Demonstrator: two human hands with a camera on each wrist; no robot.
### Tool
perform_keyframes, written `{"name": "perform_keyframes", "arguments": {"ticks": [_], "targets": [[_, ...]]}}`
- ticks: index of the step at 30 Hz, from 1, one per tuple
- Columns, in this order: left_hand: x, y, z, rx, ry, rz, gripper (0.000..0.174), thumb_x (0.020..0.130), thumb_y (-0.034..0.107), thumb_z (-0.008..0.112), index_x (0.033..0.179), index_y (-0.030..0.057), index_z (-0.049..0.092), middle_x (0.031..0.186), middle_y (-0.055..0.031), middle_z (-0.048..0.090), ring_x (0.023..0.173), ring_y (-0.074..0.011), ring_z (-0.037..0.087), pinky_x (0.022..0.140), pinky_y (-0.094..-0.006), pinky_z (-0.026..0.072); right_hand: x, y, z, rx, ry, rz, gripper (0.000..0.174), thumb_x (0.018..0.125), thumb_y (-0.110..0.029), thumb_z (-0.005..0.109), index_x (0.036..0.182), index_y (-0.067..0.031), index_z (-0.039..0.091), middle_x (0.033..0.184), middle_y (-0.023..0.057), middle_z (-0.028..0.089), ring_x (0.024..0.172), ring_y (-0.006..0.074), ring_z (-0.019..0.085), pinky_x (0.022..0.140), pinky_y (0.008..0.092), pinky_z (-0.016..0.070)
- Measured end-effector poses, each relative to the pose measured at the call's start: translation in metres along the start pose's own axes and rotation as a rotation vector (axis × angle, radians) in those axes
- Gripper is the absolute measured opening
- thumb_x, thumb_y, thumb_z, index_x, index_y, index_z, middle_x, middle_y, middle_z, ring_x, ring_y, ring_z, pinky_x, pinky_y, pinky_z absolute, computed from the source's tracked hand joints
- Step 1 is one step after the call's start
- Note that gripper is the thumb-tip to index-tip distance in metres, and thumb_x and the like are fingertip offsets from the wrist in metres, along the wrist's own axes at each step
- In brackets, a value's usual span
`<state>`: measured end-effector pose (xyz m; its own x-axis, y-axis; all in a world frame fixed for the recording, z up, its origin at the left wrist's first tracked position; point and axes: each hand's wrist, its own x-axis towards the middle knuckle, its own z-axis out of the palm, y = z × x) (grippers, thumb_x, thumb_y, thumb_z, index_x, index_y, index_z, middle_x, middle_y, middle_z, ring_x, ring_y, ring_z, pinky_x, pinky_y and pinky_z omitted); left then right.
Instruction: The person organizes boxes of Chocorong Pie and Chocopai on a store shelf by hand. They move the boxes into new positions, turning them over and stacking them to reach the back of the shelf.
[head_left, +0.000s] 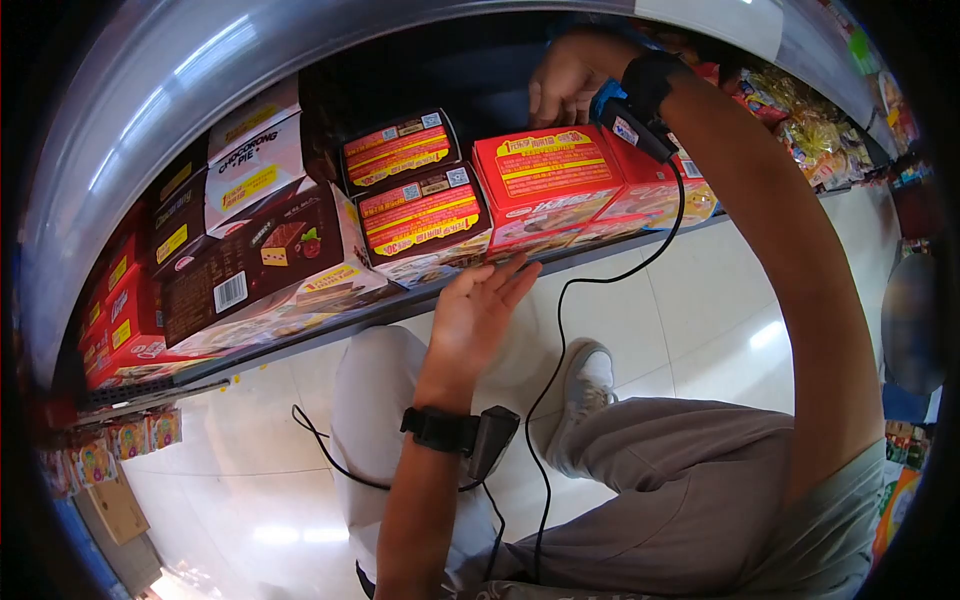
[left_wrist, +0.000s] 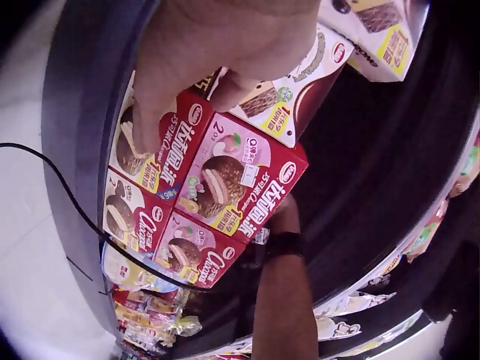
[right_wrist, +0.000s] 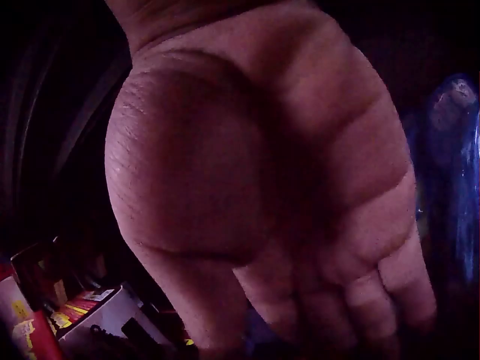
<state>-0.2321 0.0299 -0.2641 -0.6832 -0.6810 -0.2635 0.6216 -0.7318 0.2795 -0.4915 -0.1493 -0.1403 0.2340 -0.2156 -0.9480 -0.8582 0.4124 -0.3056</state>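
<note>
My left hand (head_left: 474, 315) is at the shelf's front edge, fingers extended near the lower front of a red snack box (head_left: 545, 168) with a yellow-lettered top. In the left wrist view, its fingers overlap the box fronts, which show chocolate pies. Deeper in, my right hand (head_left: 568, 88) reaches behind the red boxes, its fingers pointing down into the dark gap. The right wrist view shows its bare palm (right_wrist: 262, 165), nothing held, with the fingertips in shadow. Another red box (head_left: 637, 165) stands right of the first, partly covered by the wrist camera.
Two dark boxes with yellow labels (head_left: 420, 212) stand left of the red ones. Further left are a brown cake box (head_left: 265, 260) and a Chocorong Pie box (head_left: 255, 165). Bagged snacks (head_left: 815, 130) fill the right end. A black cable (head_left: 610, 280) hangs before the shelf.
</note>
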Motion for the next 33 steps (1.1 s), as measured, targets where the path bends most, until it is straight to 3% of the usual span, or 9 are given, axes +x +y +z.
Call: {"name": "perform_keyframes", "arguments": {"ticks": [10, 13, 14, 17, 18, 21, 25, 26, 33], "targets": [[0.0, 0.0, 0.004, 0.022, 0.013, -0.023, 0.041, 0.089, 0.009, 0.042, 0.126, -0.0091, 0.041, 0.13, -0.0247, 0.048, 0.128, -0.0369, 0.041, 0.114, -0.0493, 0.0272, -0.021, 0.013, 0.002, 0.029, 0.159, 0.014, 0.038, 0.096, -0.025, 0.049, 0.125, -0.0007, 0.054, 0.113, 0.0194, 0.064, 0.096, 0.0295, 0.065, 0.083, 0.0437, 0.054], [0.0, 0.001, 0.006, 0.048, 0.026, -0.029, 0.041, 0.089, 0.01, 0.043, 0.126, -0.0092, 0.041, 0.13, -0.0252, 0.047, 0.128, -0.0377, 0.04, 0.114, -0.0492, 0.0271, -0.024, 0.039, -0.014, 0.087, 0.099, -0.016, 0.041, 0.095, -0.03, 0.054, 0.123, 0.0009, 0.052, 0.112, 0.0166, 0.063, 0.101, 0.0293, 0.063, 0.088, 0.0433, 0.0508], [-0.001, 0.002, 0.007, 0.056, 0.039, -0.035, 0.041, 0.089, 0.01, 0.043, 0.126, -0.0092, 0.041, 0.131, -0.0253, 0.047, 0.129, -0.038, 0.04, 0.114, -0.0492, 0.027, -0.029, 0.053, -0.013, 0.017, 0.296, -0.048, 0.046, 0.095, -0.032, 0.056, 0.125, 0.0023, 0.051, 0.117, 0.0182, 0.061, 0.106, 0.0301, 0.061, 0.091, 0.0439, 0.0491], [-0.004, 0.004, 0.011, 0.057, 0.044, -0.049, 0.041, 0.089, 0.011, 0.043, 0.125, -0.0091, 0.041, 0.132, -0.0259, 0.046, 0.129, -0.0389, 0.039, 0.114, -0.0489, 0.0274, -0.042, 0.07, -0.004, 0.065, 0.315, -0.082, 0.051, 0.095, -0.035, 0.056, 0.128, 0.0025, 0.05, 0.122, 0.0178, 0.059, 0.112, 0.031, 0.058, 0.096, 0.0442, 0.0462], [-0.004, 0.004, 0.012, 0.055, 0.039, -0.054, 0.041, 0.089, 0.011, 0.043, 0.125, -0.009, 0.042, 0.132, -0.0262, 0.045, 0.129, -0.0392, 0.039, 0.114, -0.0488, 0.0276, -0.038, 0.08, -0.009, 0.06, 0.214, -0.113, 0.055, 0.094, -0.039, 0.055, 0.13, 0.0021, 0.049, 0.123, 0.0162, 0.059, 0.113, 0.0283, 0.056, 0.099, 0.0421, 0.0435], [-0.002, 0.002, 0.01, 0.025, 0.041, -0.035, 0.038, 0.089, 0.012, 0.044, 0.121, -0.0097, 0.044, 0.132, -0.0266, 0.045, 0.13, -0.0395, 0.038, 0.114, -0.049, 0.0275, -0.07, 0.063, 0.029, -0.122, 0.396, -0.122, 0.057, 0.094, -0.041, 0.054, 0.129, 0.0036, 0.05, 0.122, 0.016, 0.059, 0.112, 0.0234, 0.055, 0.101, 0.0377, 0.0412], [0.0, 0.004, 0.002, -0.014, 0.025, -0.073, 0.033, 0.089, 0.011, 0.044, 0.113, -0.0116, 0.047, 0.131, -0.028, 0.045, 0.13, -0.0405, 0.037, 0.114, -0.0499, 0.0271, -0.077, 0.067, 0.03, -0.111, -0.052, -0.377, 0.083, 0.072, -0.042, 0.079, 0.133, 0.0009, 0.042, 0.121, 0.0098, 0.06, 0.11, 0.0182, 0.054, 0.097, 0.0347, 0.0427], [0.0, 0.004, 0.003, -0.005, 0.035, -0.074, 0.032, 0.09, 0.011, 0.043, 0.112, -0.012, 0.048, 0.131, -0.0285, 0.045, 0.13, -0.0408, 0.037, 0.114, -0.0502, 0.0269, -0.073, 0.07, 0.033, -0.166, -0.004, -0.255, 0.092, 0.059, -0.036, 0.089, 0.131, -0.0032, 0.041, 0.117, 0.0087, 0.06, 0.108, 0.0199, 0.056, 0.096, 0.0355, 0.0436], [-0.003, 0.002, 0.008, 0.147, 0.061, -0.096, 0.036, 0.091, 0.016, 0.041, 0.113, -0.0118, 0.046, 0.132, -0.0303, 0.045, 0.13, -0.0421, 0.037, 0.113, -0.0487, 0.0272, -0.096, 0.054, 0.109, -0.797, 0.64, -0.048, 0.092, 0.051, -0.022, 0.088, 0.128, -0.0057, 0.042, 0.111, 0.0163, 0.06, 0.105, 0.0302, 0.059, 0.086, 0.0388, 0.0484]]}}
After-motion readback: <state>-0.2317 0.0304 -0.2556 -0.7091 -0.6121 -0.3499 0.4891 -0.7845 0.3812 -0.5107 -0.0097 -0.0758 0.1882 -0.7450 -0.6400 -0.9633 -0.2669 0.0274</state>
